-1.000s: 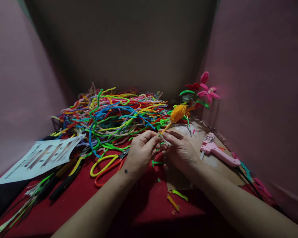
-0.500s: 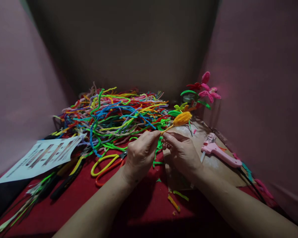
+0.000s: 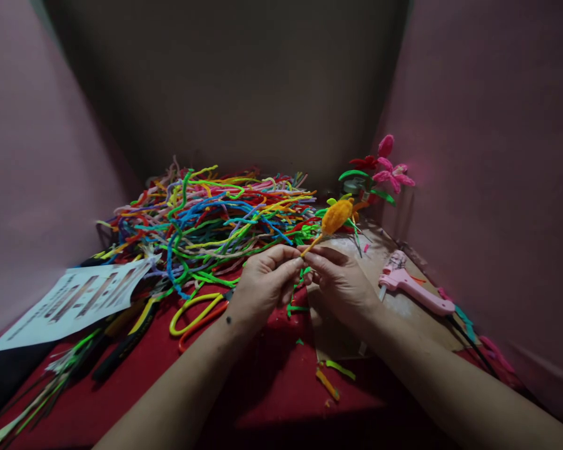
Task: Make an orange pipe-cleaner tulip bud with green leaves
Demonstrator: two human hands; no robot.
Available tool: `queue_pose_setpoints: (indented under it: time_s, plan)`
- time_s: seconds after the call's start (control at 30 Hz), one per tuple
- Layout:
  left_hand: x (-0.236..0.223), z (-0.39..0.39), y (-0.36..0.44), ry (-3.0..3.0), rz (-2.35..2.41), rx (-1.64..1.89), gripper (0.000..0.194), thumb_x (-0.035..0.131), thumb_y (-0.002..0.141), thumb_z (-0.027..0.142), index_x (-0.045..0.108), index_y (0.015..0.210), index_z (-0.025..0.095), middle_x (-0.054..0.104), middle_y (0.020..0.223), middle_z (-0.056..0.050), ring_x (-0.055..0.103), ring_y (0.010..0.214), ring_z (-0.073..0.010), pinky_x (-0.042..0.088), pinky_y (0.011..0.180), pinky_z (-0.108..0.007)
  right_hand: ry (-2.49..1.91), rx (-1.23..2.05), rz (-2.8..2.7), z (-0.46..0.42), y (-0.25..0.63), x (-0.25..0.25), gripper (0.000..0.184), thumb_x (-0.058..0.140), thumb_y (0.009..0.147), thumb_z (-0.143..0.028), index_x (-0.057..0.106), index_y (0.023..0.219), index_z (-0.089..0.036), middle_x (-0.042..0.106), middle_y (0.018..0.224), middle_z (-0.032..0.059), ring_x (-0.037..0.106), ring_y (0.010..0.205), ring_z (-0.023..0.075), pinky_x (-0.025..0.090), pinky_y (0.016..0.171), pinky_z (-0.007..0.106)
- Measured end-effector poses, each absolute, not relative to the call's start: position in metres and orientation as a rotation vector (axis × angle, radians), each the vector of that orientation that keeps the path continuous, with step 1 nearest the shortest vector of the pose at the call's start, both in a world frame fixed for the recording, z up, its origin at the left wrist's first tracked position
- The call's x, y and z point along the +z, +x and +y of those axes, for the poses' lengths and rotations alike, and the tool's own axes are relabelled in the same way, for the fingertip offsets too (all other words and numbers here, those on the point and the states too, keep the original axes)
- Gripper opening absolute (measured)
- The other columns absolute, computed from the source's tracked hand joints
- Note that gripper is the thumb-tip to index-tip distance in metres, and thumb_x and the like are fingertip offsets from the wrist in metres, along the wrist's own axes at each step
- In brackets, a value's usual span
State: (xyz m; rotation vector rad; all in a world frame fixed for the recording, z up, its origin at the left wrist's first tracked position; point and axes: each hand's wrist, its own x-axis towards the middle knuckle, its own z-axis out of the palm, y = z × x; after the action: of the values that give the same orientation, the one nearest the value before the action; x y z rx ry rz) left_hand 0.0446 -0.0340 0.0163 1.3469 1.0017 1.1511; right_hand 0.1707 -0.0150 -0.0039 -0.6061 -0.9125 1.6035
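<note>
An orange pipe-cleaner flower bud point(image 3: 336, 216) points up and to the right on a thin orange stem. My left hand point(image 3: 267, 281) pinches the lower end of that stem between thumb and forefinger. Right beside it, my right hand point(image 3: 340, 281) also grips the stem with its fingertips, just below the bud. The stem's end is mostly hidden by my fingers. Scissors with yellow and orange handles point(image 3: 197, 314) lie on the red cloth, partly behind my left hand. To the right of my right hand, a pink glue gun point(image 3: 415, 290) rests on a board point(image 3: 443, 334).
A large tangle of coloured pipe cleaners point(image 3: 225, 219) fills the back. Pink flowers point(image 3: 394, 175) stand at the back right. At left are a printed sheet point(image 3: 75, 300), black-and-yellow pliers point(image 3: 131, 337) and thin stems point(image 3: 47, 390). Orange scraps point(image 3: 327, 383) lie in front.
The bud has tipped more upright and shifted slightly left. My left hand has rolled so its thumb shows along the stem. Both hands keep their pinch.
</note>
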Motion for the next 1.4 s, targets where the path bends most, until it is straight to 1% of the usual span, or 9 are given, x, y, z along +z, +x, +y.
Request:
queue_pose_setpoints:
  time_s: [0.13,0.2,0.33,0.5,0.7,0.9,1.13,1.3,1.4]
  plan:
    - [0.022,-0.034,0.042,1.436,1.008,1.047,0.017,0.062,0.073,0.029,0.055,0.079,0.015,0.058,0.064,0.002,0.053,0.053,-0.0083,0.043,0.055,-0.022,-0.627,1.537,-0.976,-0.012,0.175,-0.005,0.014,0.074,0.063,-0.024,0.068,0.075,-0.019,0.062,0.075,-0.0013,0.051,0.060,0.0092,0.041,0.055,0.024]
    - [0.025,-0.033,0.040,1.522,1.077,1.106,0.022,0.067,0.069,0.028,0.056,0.081,0.014,0.059,0.074,0.001,0.055,0.067,-0.0102,0.043,0.064,-0.023,-0.645,1.524,-1.048,-0.012,0.176,-0.005,0.013,0.073,0.064,-0.024,0.069,0.075,-0.018,0.061,0.076,-0.0010,0.049,0.061,0.0088,0.039,0.057,0.024]
    - [0.028,-0.030,0.036,1.526,1.146,1.236,0.024,0.068,0.067,0.033,0.054,0.072,0.014,0.052,0.066,0.003,0.046,0.061,-0.0085,0.037,0.058,-0.022,-0.664,1.553,-1.154,-0.017,0.175,-0.005,0.010,0.072,0.066,-0.025,0.070,0.072,-0.018,0.057,0.078,-0.0006,0.049,0.071,0.0104,0.039,0.063,0.025]
    - [0.030,-0.030,0.033,1.423,1.070,1.142,0.029,0.072,0.060,0.032,0.052,0.056,0.013,0.046,0.056,0.004,0.040,0.055,-0.0074,0.032,0.054,-0.022,-0.700,1.635,-1.282,-0.019,0.174,-0.014,0.011,0.072,0.067,-0.028,0.072,0.075,-0.020,0.057,0.085,0.0009,0.051,0.079,0.0131,0.039,0.064,0.026]
    - [0.032,-0.031,0.027,1.333,1.119,1.057,0.022,0.072,0.058,0.030,0.060,0.060,0.011,0.053,0.056,0.002,0.046,0.055,-0.0092,0.037,0.057,-0.023,-0.725,1.749,-1.309,-0.017,0.175,-0.017,0.014,0.071,0.069,-0.027,0.072,0.081,-0.020,0.059,0.071,-0.0004,0.046,0.062,0.0091,0.035,0.058,0.024]
    - [0.030,-0.031,0.021,1.340,1.016,0.960,0.020,0.068,0.065,0.031,0.063,0.064,0.011,0.058,0.057,0.000,0.052,0.054,-0.0106,0.041,0.058,-0.025,-0.662,1.842,-1.353,-0.019,0.175,-0.014,0.015,0.069,0.071,-0.027,0.071,0.083,-0.018,0.056,0.067,-0.0012,0.042,0.057,0.0078,0.033,0.056,0.024]
    - [0.032,-0.033,0.016,1.318,0.868,0.942,0.017,0.065,0.069,0.029,0.067,0.073,0.012,0.062,0.067,-0.002,0.055,0.062,-0.0116,0.043,0.064,-0.024,-0.588,1.797,-1.349,-0.020,0.175,-0.015,0.008,0.070,0.069,-0.027,0.069,0.068,-0.019,0.058,0.073,-0.0003,0.047,0.066,0.0109,0.036,0.062,0.026]
    - [0.037,-0.034,0.020,1.355,0.981,0.987,0.015,0.067,0.067,0.026,0.063,0.073,0.013,0.056,0.062,0.002,0.043,0.049,-0.0053,0.030,0.046,-0.018,-0.609,1.684,-1.339,-0.022,0.172,-0.013,0.009,0.067,0.073,-0.029,0.071,0.073,-0.021,0.058,0.088,0.0009,0.049,0.078,0.0128,0.037,0.065,0.026]
    - [0.036,-0.034,0.022,1.325,1.019,0.989,0.017,0.069,0.065,0.028,0.062,0.071,0.013,0.054,0.059,0.002,0.044,0.049,-0.0057,0.031,0.046,-0.018,-0.635,1.629,-1.396,-0.022,0.172,-0.014,0.011,0.066,0.074,-0.029,0.069,0.069,-0.019,0.057,0.084,0.0006,0.049,0.077,0.0126,0.037,0.070,0.027]
